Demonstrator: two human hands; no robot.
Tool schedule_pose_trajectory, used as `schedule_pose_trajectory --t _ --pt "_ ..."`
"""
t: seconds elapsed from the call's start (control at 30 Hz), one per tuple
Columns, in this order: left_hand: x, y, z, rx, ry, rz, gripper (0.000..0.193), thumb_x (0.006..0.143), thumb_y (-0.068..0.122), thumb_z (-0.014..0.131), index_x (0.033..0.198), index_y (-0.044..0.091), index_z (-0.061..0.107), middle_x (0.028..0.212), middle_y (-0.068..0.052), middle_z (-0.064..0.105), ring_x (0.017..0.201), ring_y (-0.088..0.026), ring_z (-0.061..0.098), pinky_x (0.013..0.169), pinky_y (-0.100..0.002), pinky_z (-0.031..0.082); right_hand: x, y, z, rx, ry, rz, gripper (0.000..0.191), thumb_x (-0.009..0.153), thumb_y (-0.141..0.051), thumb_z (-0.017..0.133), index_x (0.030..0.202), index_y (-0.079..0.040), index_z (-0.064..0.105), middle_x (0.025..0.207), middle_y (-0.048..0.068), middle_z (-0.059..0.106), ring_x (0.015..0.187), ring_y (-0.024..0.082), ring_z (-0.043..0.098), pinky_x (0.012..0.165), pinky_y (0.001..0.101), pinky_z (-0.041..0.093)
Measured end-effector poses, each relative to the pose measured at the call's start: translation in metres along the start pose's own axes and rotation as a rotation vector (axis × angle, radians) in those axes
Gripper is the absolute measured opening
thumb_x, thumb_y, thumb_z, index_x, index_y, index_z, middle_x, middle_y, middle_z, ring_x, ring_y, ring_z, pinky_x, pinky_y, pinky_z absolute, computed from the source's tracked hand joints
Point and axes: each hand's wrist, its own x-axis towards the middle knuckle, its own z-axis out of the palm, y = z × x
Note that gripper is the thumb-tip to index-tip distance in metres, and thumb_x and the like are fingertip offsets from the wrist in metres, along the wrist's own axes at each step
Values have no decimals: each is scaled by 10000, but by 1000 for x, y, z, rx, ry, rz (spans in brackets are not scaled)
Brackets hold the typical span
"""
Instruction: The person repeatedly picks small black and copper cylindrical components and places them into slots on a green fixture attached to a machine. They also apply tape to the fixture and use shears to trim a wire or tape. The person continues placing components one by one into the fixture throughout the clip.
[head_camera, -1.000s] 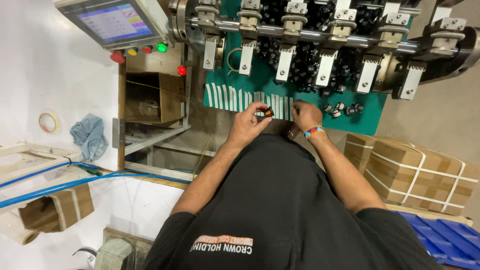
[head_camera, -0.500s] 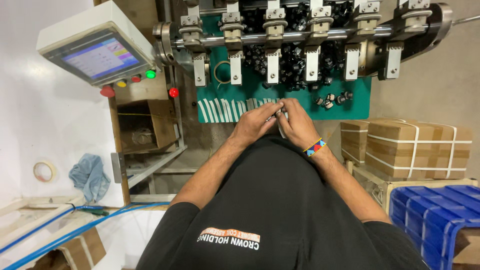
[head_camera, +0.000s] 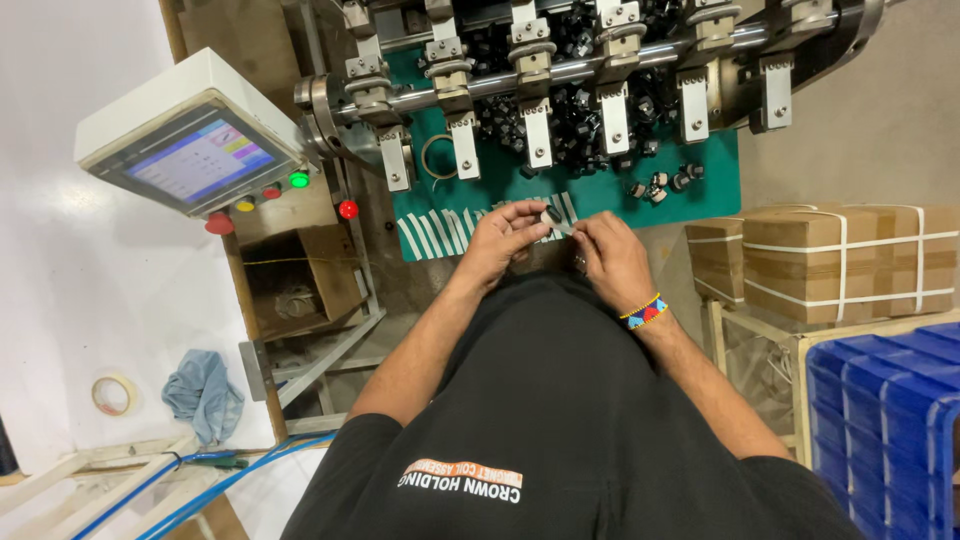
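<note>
Green matting (head_camera: 700, 190) covers the tabletop under a big machine (head_camera: 560, 70) with a steel shaft and a row of metal clamps, and I see this as the largest thing before me. At the right stand strapped cardboard boxes (head_camera: 830, 260) and a blue plastic crate (head_camera: 890, 420); at the left a control panel (head_camera: 195, 160) with a coloured screen and round lamps. White strips (head_camera: 435, 232) lie in a row on the mat, and small black parts (head_camera: 660, 185) are scattered near them. My left hand (head_camera: 505, 240) and my right hand (head_camera: 612, 258) meet just before the mat edge. The fingers of both pinch together one small dark part with a pale strip (head_camera: 553, 216), which sits between the fingertips above the strips.
</note>
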Motion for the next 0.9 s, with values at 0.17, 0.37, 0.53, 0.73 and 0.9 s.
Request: schedule_pose_trajectory --t 0.17,0.37,0.53,0.73,0.9 --pt "-2 0 -8 -203 -66 -277 363 966 69 691 1307 7 583 1086 -57 722 543 -1 423 473 -160 335 21 0 7 -92 87 -242 73 945 -52 659 1018 -50 665 997 111 646 938 357 621 798 452 478" --pt "-7 -3 -5 -4 -135 -117 436 1006 122 719 1405 4 589 1170 -124 752 576 -34 408 524 -194 361 23 21 17 238 12 29 200 1005 -139 674 1183 -50 655 972 95 712 878 227 695 780 340 548" --pt "-4 1 21 1154 70 301 740 880 208 787 1536 222 444 1243 -58 760 598 -188 661 616 -331 565 27 49 -6 315 -166 184 286 1006 -203 689 1244 -45 677 933 86 735 820 128 687 723 273 551" --pt "3 4 62 1232 -4 396 768 897 198 769 1564 215 390 1309 -93 712 841 -274 764 787 -397 614 43 71 -28 297 -403 212 213 947 -222 722 1063 -45 751 881 66 748 757 155 687 686 303 549" --pt "16 -10 86 1156 63 382 782 861 184 769 1550 218 398 1259 -91 735 816 -253 760 740 -369 619 34 71 -45 0 -138 -128 124 944 -160 719 1008 -55 735 925 111 714 821 315 698 718 412 537"
